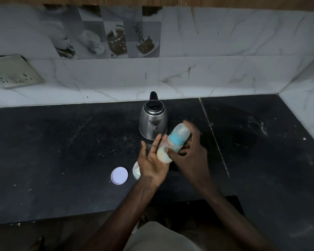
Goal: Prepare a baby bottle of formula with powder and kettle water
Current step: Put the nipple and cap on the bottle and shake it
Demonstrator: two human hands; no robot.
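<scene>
A baby bottle point(178, 137) with a blue collar and clear cap lies tilted in the air, its milky lower body pointing toward me. My right hand point(192, 151) is wrapped around the bottle's middle. My left hand point(152, 160) is spread flat, palm up, its fingers against the bottle's base end. A steel kettle point(153, 120) with a black handle stands on the dark counter just behind the hands. A small open powder tub point(136, 171) sits partly hidden under my left hand, and its round white lid point(119, 175) lies flat to the left of it.
The black stone counter point(62, 151) runs left to right, with a seam line right of the kettle. White marble-look tiles form the back wall and right corner. A wall socket plate point(13, 71) hangs at far left. The counter's front edge cuts in near my body.
</scene>
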